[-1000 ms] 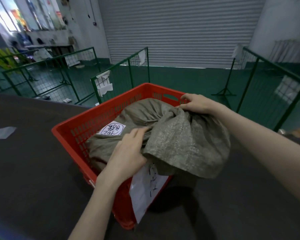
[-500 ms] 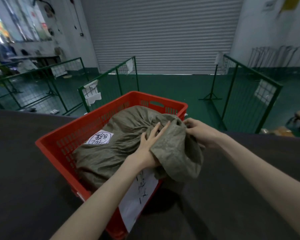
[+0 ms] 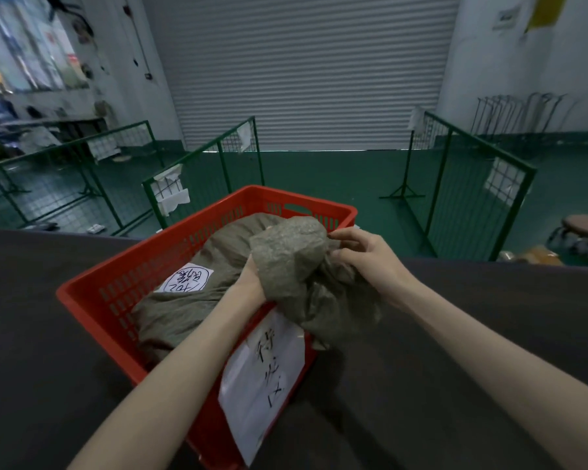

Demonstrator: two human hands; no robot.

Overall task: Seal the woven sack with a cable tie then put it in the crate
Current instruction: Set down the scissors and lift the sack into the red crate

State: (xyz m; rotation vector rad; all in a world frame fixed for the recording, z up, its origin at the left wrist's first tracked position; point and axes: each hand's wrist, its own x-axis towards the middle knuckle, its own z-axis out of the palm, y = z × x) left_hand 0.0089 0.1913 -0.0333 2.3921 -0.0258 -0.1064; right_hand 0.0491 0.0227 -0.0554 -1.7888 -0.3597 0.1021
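- Woven sack (image 3: 190, 310) sits in red crate (image 3: 92, 293) on the dark table (image 3: 31, 334); its loose top drapes over the near rim.
- Left hand (image 3: 252, 283) mostly hidden under bunched fabric; grip unclear.
- Right hand (image 3: 367, 259) fingers curled, pinching the sack's neck.
- White handwritten label (image 3: 188, 277) on sack; paper sheet (image 3: 262, 378) hangs on crate front.

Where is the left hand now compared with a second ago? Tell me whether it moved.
Yes. The left hand has moved away from the person along the woven sack, towards the red crate's far rim, and is now half hidden under the bunched sack top.
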